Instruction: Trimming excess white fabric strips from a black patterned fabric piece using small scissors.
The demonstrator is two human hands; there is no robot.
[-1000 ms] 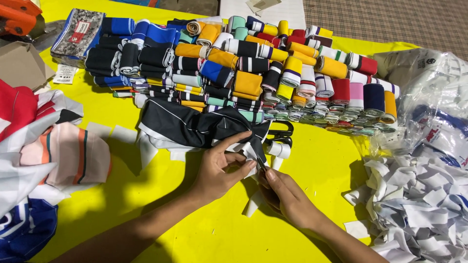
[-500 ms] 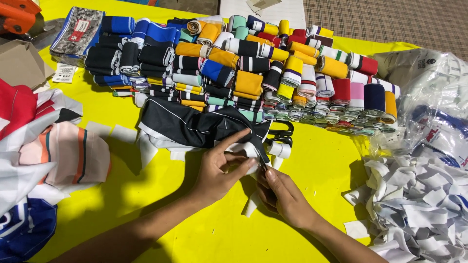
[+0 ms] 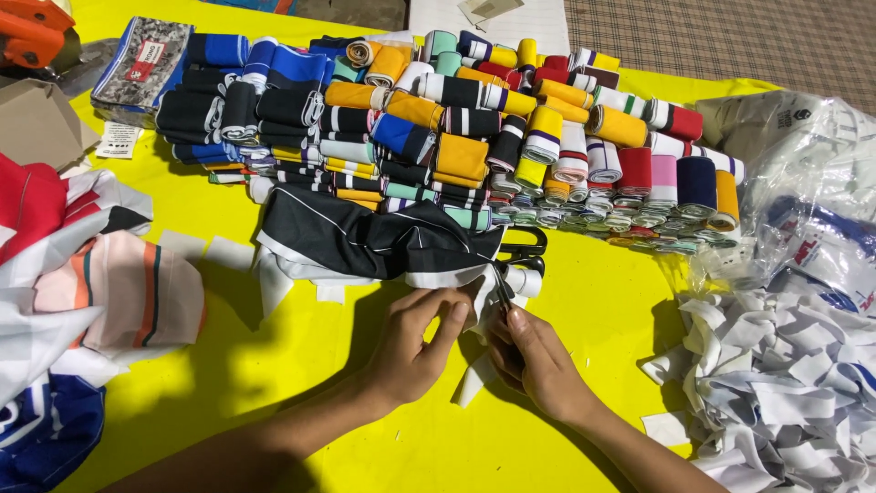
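A black garment with white trim lies crumpled on the yellow table. My left hand pinches its white edge at the lower right corner. My right hand grips a small dark tool whose tip touches the same edge; the tool is mostly hidden by the fingers. Black-handled scissors lie just behind the garment's corner. White fabric strips lie under and between the hands.
Several rolled and folded ribbed collars in many colours are stacked at the back. A heap of white fabric scraps and a clear plastic bag sit at the right. Striped garments pile at the left; a cardboard box stands far left.
My right hand has shifted slightly up toward the garment's corner; the left hand's fingers have closed more over the white edge. The garment stays in place.
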